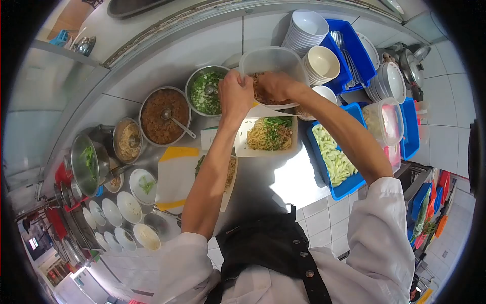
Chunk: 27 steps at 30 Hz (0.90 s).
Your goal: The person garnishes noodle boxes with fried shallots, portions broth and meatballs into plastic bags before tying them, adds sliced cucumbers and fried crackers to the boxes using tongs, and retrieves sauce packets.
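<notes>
My left hand (237, 95) is closed at the left rim of a clear plastic tub (291, 57), next to a metal bowl of chopped green onion (205, 91). Inside the tub my right hand (276, 87) reaches into a brown crumbly food (259, 93); its fingertips are hidden. Just below both hands an open paper box holds noodles (258, 136) topped with greens and brown bits. Another box of noodles (231, 175) is partly covered by my left forearm.
Left of the hands stand a bowl of brown sauce (157, 121) with a ladle (177, 123) and several small white bowls (129, 206). To the right are stacked bowls (322, 63), a blue cutlery bin (340, 30) and a blue tray (349, 192) of pale green cut vegetable.
</notes>
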Motion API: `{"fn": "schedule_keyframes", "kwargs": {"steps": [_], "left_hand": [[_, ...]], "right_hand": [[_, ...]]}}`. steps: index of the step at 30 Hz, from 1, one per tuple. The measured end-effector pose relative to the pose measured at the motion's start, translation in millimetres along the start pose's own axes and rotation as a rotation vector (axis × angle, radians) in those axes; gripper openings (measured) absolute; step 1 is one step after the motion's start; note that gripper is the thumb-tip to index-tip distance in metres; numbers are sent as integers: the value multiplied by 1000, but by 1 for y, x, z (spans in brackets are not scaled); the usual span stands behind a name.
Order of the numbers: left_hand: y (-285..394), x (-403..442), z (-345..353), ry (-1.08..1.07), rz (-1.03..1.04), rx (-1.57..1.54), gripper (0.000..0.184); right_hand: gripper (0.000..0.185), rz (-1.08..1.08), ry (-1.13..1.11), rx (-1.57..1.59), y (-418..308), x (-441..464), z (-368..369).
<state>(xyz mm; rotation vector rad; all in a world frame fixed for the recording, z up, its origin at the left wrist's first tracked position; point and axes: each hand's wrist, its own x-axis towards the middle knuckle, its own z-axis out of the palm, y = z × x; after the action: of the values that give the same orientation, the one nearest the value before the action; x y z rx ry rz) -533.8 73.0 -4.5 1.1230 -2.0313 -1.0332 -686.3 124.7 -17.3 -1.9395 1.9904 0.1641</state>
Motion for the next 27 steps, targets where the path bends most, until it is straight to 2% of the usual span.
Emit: {"fn": "schedule_keyframes", "kwargs": {"steps": [2,5,8,11,14,21,27], "left_hand": [[7,1,-5,11,-6,-36,26],[16,12,-17,-46,3,-67,29],[46,17,-40,-130,-77,-202,32],[69,21,-62,-97,-56,-202,32],[90,20,-87,-52,-42,-175,32],[138,-15,-161,45,-9,-108,33],[124,-67,-211,51,0,-79,31]], "right_hand": [[20,-139,-44,274,17,2,-2],[24,-101,15,382,26,-1,-20],[20,-137,122,407,20,-14,-56],[18,-210,173,447,12,-23,-92],[17,-211,108,425,-8,-36,-133],[16,-296,121,500,-74,-87,-196],[18,-430,98,553,-123,-115,-205]]}}
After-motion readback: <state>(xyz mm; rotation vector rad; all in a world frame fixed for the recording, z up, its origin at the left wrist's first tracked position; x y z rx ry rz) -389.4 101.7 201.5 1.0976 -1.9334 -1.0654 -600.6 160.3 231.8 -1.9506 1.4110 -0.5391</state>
